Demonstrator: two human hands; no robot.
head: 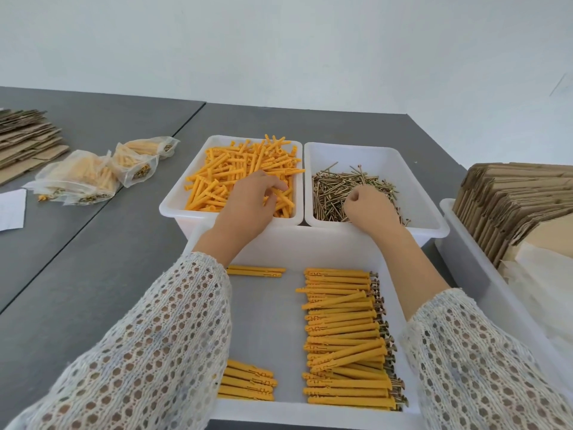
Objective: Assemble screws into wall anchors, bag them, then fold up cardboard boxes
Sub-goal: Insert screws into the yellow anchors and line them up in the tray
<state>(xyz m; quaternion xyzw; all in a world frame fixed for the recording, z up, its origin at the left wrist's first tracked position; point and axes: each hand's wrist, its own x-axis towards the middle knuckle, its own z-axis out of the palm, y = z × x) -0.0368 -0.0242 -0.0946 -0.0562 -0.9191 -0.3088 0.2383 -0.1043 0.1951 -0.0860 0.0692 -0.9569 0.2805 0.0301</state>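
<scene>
Looking for brand names or labels, nothing readable shows up anywhere; the white slip of paper [11,209] at the far left edge is too blurry to tell if it has writing.

Left hand [251,200] is down in the white bin of loose yellow wall anchors [235,169], fingers curled into the pile and touching a few anchors, but whether it actually has 1 pinched I can't tell. Right hand [370,206] is in the neighbouring white bin of brass-coloured screws [341,184], fingers bunched tight down in the heap; what's inside the grip is hidden, so can't tell if it's got a screw either.

Those 2 bins sit side by side, touching. Just in front of them is a bigger white tray [266,324] with a neat row of finished anchors with screw heads sticking out [344,336] along its right side, plus a few anchors on the left partly hidden under the knit sleeve [161,342].

Filled clear bags [93,175] lie on the grey table [93,259] to the left, flat cardboard [24,135] stacked beyond them. Another stack of flat cardboard blanks [508,200] stands in a bin on the right.
</scene>
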